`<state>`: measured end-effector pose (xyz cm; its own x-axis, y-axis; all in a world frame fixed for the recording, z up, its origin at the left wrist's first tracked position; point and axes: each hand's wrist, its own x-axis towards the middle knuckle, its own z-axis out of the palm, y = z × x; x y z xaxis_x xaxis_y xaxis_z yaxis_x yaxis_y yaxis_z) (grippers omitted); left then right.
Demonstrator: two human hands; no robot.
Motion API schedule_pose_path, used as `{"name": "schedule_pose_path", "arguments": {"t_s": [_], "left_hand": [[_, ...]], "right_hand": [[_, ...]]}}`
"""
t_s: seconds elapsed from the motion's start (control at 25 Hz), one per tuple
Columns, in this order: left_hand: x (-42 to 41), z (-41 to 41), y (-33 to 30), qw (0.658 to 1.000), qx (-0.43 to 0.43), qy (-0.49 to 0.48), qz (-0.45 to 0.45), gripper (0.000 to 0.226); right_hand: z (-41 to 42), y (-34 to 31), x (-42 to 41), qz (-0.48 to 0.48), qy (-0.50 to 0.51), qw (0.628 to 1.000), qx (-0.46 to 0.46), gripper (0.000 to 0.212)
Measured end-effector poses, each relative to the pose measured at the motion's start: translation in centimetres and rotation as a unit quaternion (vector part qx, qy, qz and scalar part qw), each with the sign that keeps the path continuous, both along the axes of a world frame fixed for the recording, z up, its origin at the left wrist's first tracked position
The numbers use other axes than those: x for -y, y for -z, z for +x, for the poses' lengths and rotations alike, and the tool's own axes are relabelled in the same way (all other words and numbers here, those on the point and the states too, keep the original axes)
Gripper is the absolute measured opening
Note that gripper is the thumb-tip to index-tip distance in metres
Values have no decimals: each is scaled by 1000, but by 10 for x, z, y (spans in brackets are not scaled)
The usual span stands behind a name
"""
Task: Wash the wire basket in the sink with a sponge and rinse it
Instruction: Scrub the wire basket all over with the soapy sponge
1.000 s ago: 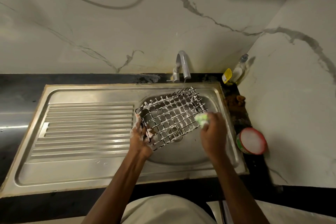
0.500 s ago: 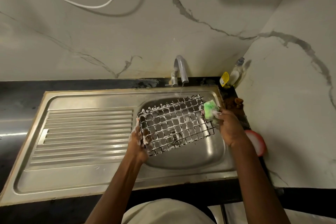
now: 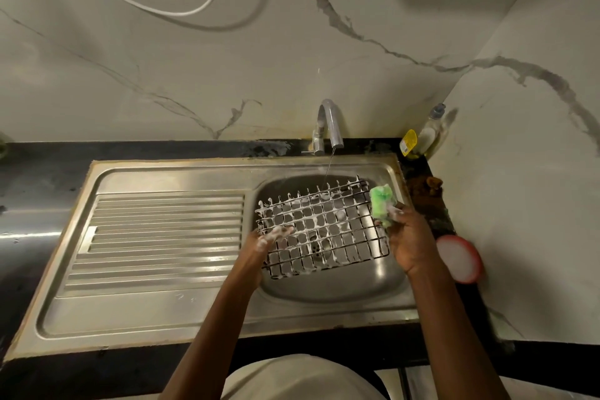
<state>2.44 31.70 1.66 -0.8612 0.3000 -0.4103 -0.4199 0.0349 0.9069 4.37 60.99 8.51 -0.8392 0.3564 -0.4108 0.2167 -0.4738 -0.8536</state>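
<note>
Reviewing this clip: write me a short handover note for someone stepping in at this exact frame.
Left hand grips the wire basket at its left edge, held over the sink bowl.
Right hand holds the green sponge at the basket's right end.
Faucet runs a thin stream.
Done: basket lathered with suds.
Left: finish scrubbing, rinse off foam.

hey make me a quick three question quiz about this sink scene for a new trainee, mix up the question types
1. True or false: the tap is running a thin stream of water.
2. Which hand holds the green sponge? A) left hand B) right hand
3. Fill in: the wire basket is coated in ____ and held over the sink bowl.

Key: 1 true; 2 B; 3 foam
</note>
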Motion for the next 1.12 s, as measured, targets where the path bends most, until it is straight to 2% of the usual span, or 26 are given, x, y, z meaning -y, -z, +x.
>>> {"name": "schedule_pose_path", "arguments": {"t_s": [0.08, 0.12, 0.16, 0.24, 0.28, 0.32, 0.36, 0.4, 0.48, 0.52, 0.56, 0.6, 0.64, 0.68, 0.72, 0.76, 0.84, 0.88, 0.96, 1.0, 1.08, 1.12], "left_hand": [[-9, -6, -3, 1000, 2, 0, -3, 38], [-14, -7, -6, 999, 15, -32, -21, 25], [-18, -8, -6, 997, 30, -66, -38, 23], [-23, -11, 2, 994, 42, -84, -53, 40], [-24, -11, 3, 994, 48, -79, -54, 37], [-24, -11, 7, 993, 55, -85, -60, 25], [-24, -10, 5, 992, 61, -88, -60, 16], [-24, -11, 9, 992, 61, -92, -60, 29], [-27, -12, 10, 990, 65, -111, -58, 73], [-29, -13, 6, 989, 68, -120, -51, 75], [-33, -12, 2, 988, 78, -118, -53, 60], [-36, -12, -2, 990, 78, -109, -48, 40], [-38, -12, -2, 990, 74, -107, -55, 27], [-38, -11, -5, 991, 65, -106, -53, 25], [-37, -11, -5, 990, 60, -112, -67, 36], [-35, -10, -5, 989, 56, -115, -69, 57], [-30, -10, 9, 988, 43, -129, -69, 107], [-27, -9, 21, 988, 49, -127, -73, 121], [-23, -11, 48, 988, 54, -132, -64, 134], [-25, -11, 41, 989, 53, -129, -54, 138], [-28, -10, 19, 990, 55, -127, -33, 138], [-30, -9, 7, 990, 54, -128, -25, 128]], "right_hand": [[2, -1, 1, 18, 1, 1000, -5, 32], [2, -1, 2, 29, 1, 1000, -7, 32], [2, -3, 4, 43, -2, 999, -9, 32], [1, -6, 4, 69, -21, 997, -11, 32], [1, -9, 2, 89, -36, 995, -4, 31], [1, -13, -1, 132, -46, 990, 15, 29], [-2, -16, -5, 204, -46, 977, 40, 26], [-4, -20, -9, 303, -28, 950, 63, 23], [-10, -27, -8, 517, 56, 851, 77, 24], [-12, -29, 0, 597, 89, 795, 61, 28], [-12, -26, 15, 657, 90, 747, 41, 31], [-9, -18, 35, 694, 68, 716, 16, 33], [-5, -5, 57, 708, 30, 706, -15, 31], [3, 8, 78, 713, -9, 699, -50, 26], [10, 18, 91, 727, -32, 680, -92, 21], [15, 22, 93, 743, -38, 657, -124, 20], [10, 12, 72, 742, -30, 662, -98, 24], [5, 6, 57, 749, -13, 660, -57, 29], [-2, -1, 39, 762, 38, 646, 7, 39], [-1, 1, 43, 760, 47, 649, 4, 42], [12, 14, 73, 754, 10, 654, -53, 42], [24, 22, 88, 753, -20, 651, -91, 38]]}}
